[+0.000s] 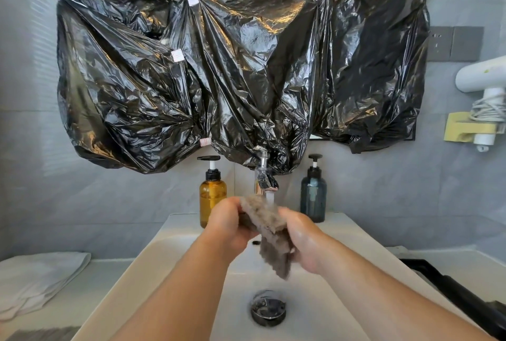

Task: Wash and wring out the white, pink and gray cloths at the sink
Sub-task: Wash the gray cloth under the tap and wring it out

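Observation:
A wet gray cloth point(269, 227) is stretched between both hands over the white sink point(169, 236). My left hand point(228, 224) grips its upper left end and my right hand point(304, 242) grips its right side, with a loose corner hanging down toward the drain point(268, 306). Water runs from the chrome faucet point(265, 180) onto the top of the cloth. A folded white cloth point(41, 277) lies on the counter at the left. No pink cloth is in view.
An amber pump bottle point(212, 194) stands left of the faucet and a dark blue one point(313, 194) right of it. Black plastic sheeting point(232, 66) covers the wall above. A white device point(484, 94) hangs at the right. A black object point(460, 294) lies at the sink's right.

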Demonstrator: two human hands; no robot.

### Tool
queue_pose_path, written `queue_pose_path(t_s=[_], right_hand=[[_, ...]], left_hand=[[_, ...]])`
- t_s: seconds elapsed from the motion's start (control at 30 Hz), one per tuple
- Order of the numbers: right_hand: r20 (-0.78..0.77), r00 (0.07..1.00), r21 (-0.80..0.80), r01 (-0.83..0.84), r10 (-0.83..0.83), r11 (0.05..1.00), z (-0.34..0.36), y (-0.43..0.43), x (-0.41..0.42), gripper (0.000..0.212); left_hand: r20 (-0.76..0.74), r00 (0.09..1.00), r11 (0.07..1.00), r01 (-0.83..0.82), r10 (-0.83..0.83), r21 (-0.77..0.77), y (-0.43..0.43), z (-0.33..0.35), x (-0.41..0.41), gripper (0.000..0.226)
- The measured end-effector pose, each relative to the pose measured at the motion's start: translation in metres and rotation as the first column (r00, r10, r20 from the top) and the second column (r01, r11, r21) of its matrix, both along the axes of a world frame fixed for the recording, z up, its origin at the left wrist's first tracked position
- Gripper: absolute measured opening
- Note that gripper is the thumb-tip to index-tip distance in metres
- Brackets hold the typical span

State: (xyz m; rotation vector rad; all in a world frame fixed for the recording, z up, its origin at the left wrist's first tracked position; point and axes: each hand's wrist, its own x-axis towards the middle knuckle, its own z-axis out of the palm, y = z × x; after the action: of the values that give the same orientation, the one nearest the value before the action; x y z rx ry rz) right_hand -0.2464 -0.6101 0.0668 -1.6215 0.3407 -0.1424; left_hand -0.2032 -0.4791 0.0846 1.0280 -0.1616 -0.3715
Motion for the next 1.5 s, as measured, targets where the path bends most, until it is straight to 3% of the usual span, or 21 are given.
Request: queue_pose_path(t_s=[0.07,0.13,0.17,0.23,0.3,0.37,0.53,0.6,0.67,0.7,0.8,0.87,1.0,1.1,1.17,1.33,1.5], right_hand=[[-0.026,0.988,0.258,-0.142,0.154,0.956,-0.007,0.002,0.001,0.056],[0.032,0.981,0.377,-0.189,0.191,0.907,-0.01,0.0,0.004,0.058],[0.037,0.983,0.366,-0.182,0.181,0.913,-0.011,0.0,0.006,0.057],[0.055,0.99,0.292,-0.141,0.131,0.946,-0.013,0.006,0.006,0.051],[0.07,0.997,0.211,-0.045,0.031,0.977,-0.016,0.013,0.004,0.046],[0.143,0.988,0.149,0.039,-0.061,0.988,-0.022,0.022,0.008,0.044],[0.191,0.947,0.214,0.215,-0.257,0.953,-0.02,0.038,0.013,0.035],[0.215,0.947,0.104,0.222,-0.24,0.969,-0.017,0.032,0.012,0.022],[0.224,0.932,0.016,0.289,-0.285,0.957,-0.016,0.018,0.011,0.025],[0.239,0.922,0.051,0.303,-0.306,0.952,-0.013,0.012,0.008,0.026],[0.31,0.881,0.108,0.341,-0.357,0.934,-0.001,0.003,0.005,0.024],[0.327,0.881,0.167,0.303,-0.342,0.938,0.004,0.0,0.004,0.027],[0.361,0.9,0.086,0.231,-0.247,0.969,0.007,0.001,-0.002,0.028],[0.353,0.934,-0.136,0.107,-0.053,0.985,-0.006,0.017,-0.003,0.031],[0.313,0.95,-0.232,0.053,0.023,0.971,-0.014,0.03,-0.005,0.03],[0.431,0.885,-0.243,0.299,-0.174,0.923,-0.021,0.034,0.004,0.028],[0.306,0.922,-0.21,0.309,-0.238,0.928,-0.01,0.022,0.003,0.03]], left_hand=[[-0.053,0.999,0.993,-0.016,0.01,-0.116,0.0,-0.001,0.0,0.034],[-0.056,0.998,0.988,-0.021,0.013,-0.15,0.001,-0.003,0.001,0.048],[-0.042,0.999,0.991,-0.029,0.024,-0.134,0.0,-0.003,0.001,0.051],[0.088,0.99,0.99,-0.117,0.11,0.083,-0.004,-0.007,0.002,0.049],[0.303,0.933,0.912,-0.284,0.193,0.296,-0.01,-0.01,0.0,0.027],[0.422,0.887,0.853,-0.359,0.186,0.378,-0.015,-0.012,-0.003,0.016],[0.434,0.901,0.832,-0.257,0.022,0.492,-0.017,-0.016,-0.006,0.015],[0.427,0.9,0.789,-0.202,-0.084,0.58,-0.017,-0.016,-0.007,0.018],[0.419,0.884,0.701,-0.163,-0.209,0.694,-0.017,-0.016,-0.01,0.02],[0.385,0.889,0.709,-0.106,-0.246,0.697,-0.017,-0.017,-0.01,0.017],[0.188,0.918,0.786,0.178,-0.35,0.592,-0.011,-0.015,-0.014,0.027],[0.146,0.921,0.836,0.251,-0.361,0.488,-0.009,-0.012,-0.013,0.033],[0.111,0.99,0.986,0.073,-0.091,0.151,-0.008,-0.007,-0.01,0.025],[-0.06,0.997,0.996,-0.057,0.053,-0.074,-0.005,-0.002,-0.014,0.035],[-0.114,0.987,0.987,-0.128,0.117,-0.093,-0.008,-0.002,-0.012,0.044],[0.002,0.999,0.977,-0.049,0.05,0.207,-0.021,-0.014,-0.009,0.037],[0.168,0.971,0.82,0.045,-0.17,0.571,-0.016,-0.016,-0.013,0.022]])
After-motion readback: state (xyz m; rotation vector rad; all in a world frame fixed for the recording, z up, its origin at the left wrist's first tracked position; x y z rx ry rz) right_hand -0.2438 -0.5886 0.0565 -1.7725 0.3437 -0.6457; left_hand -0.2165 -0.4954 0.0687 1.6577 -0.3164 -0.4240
